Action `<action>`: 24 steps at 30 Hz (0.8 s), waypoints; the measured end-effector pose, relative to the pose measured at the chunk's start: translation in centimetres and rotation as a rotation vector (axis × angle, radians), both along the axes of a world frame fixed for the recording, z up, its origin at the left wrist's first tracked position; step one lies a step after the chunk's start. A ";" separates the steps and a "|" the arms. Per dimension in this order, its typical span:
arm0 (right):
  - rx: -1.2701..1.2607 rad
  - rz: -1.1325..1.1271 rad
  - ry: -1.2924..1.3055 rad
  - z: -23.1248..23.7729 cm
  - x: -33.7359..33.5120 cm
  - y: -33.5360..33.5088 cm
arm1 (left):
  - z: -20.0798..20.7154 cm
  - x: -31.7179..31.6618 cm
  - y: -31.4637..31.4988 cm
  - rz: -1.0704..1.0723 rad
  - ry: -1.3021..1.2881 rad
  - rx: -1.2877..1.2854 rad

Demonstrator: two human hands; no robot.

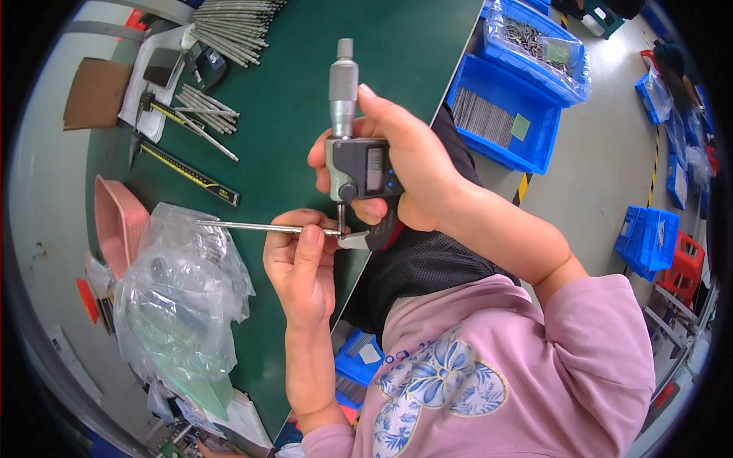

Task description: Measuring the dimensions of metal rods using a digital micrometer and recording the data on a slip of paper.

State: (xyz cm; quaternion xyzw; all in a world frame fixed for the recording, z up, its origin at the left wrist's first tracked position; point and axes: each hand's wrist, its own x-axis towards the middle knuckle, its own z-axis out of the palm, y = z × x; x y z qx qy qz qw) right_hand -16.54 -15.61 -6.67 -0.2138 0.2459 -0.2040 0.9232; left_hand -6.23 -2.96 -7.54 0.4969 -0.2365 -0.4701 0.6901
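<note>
A digital micrometer point(350, 164) with a small display is gripped in my right hand point(416, 156), its thimble pointing away from me. My left hand point(301, 263) pinches a thin metal rod point(256, 227) between thumb and fingers. The rod lies nearly level, its thin tip toward the left. Its right end sits at the micrometer's jaws, between the spindle and the anvil; whether both faces touch it I cannot tell. My right fingers wrap behind the frame and are partly hidden.
Loose rods point(233, 27) and a smaller pile point(208, 109) lie on the green table point(301, 84). Calipers point(179, 166) rest at left, near a pink basket point(122, 221) and clear plastic bags point(183, 290). Blue bins point(538, 126) holding metal parts stand beyond the table's right edge.
</note>
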 end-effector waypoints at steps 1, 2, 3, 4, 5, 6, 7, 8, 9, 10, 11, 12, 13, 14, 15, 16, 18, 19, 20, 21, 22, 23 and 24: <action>0.022 0.004 -0.008 0.0 -0.1 -0.1 | 0.0 0.0 0.0 -0.008 0.017 -0.008; 0.044 0.009 -0.015 0.0 -0.2 -0.1 | 0.0 0.0 0.0 -0.015 0.034 -0.015; 0.050 0.003 -0.010 0.0 -0.2 -0.2 | -0.1 0.0 0.0 -0.023 0.030 -0.015; 0.052 0.009 -0.012 0.1 -0.2 -0.1 | -0.1 0.0 -0.1 -0.018 0.027 -0.013; 0.039 0.003 -0.009 0.1 -0.2 -0.1 | 0.0 0.0 -0.1 -0.029 0.024 -0.014; 0.027 -0.005 -0.005 0.2 -0.2 -0.1 | 0.0 -0.1 -0.1 -0.043 0.022 -0.015; 0.038 -0.014 0.011 0.4 -0.2 -0.1 | 0.0 0.0 -0.1 -0.040 0.021 -0.014; 0.039 -0.011 0.010 0.4 -0.2 -0.1 | -0.1 0.0 -0.1 -0.053 0.023 -0.027; 0.035 -0.008 0.001 0.4 -0.2 -0.1 | -0.1 0.1 0.0 -0.066 0.025 -0.040; 0.030 -0.005 -0.009 0.4 -0.2 -0.1 | -0.1 0.1 0.0 -0.065 0.025 -0.039; 0.031 -0.004 -0.008 0.4 -0.2 -0.1 | -0.2 0.1 0.0 -0.067 0.029 -0.042; 0.019 -0.006 0.002 0.5 -0.2 -0.1 | -0.2 0.1 0.0 -0.070 0.032 -0.045; 0.007 -0.008 0.013 0.6 -0.1 -0.1 | -0.2 0.2 0.0 -0.069 0.032 -0.044; 0.008 -0.007 0.013 0.6 -0.1 -0.1 | -0.2 0.3 0.1 -0.081 0.029 -0.039; 0.007 -0.003 0.022 0.6 -0.1 -0.1 | -0.2 0.4 0.1 -0.092 0.026 -0.033; 0.006 0.001 0.030 0.6 -0.1 -0.1 | -0.2 0.4 0.1 -0.092 0.025 -0.032; 0.002 -0.006 0.026 0.5 0.0 -0.1 | -0.2 0.4 0.1 -0.101 0.017 -0.032; -0.004 -0.014 0.023 0.5 0.0 -0.1 | -0.2 0.4 0.1 -0.102 0.017 -0.031; -0.003 -0.016 0.023 0.4 0.0 -0.1 | -0.2 0.4 0.1 -0.106 0.021 -0.037; -0.030 -0.011 0.028 0.3 0.0 -0.1 | -0.2 0.4 0.1 -0.110 0.024 -0.043; -0.056 -0.007 0.034 0.3 0.0 -0.1 | -0.3 0.4 0.1 -0.113 0.024 -0.043; -0.056 -0.011 0.034 0.2 0.1 -0.1 | -0.5 0.5 0.2 -0.115 0.014 -0.050; -0.079 -0.016 0.043 0.2 0.1 -0.1 | -0.5 0.5 0.2 -0.119 0.004 -0.059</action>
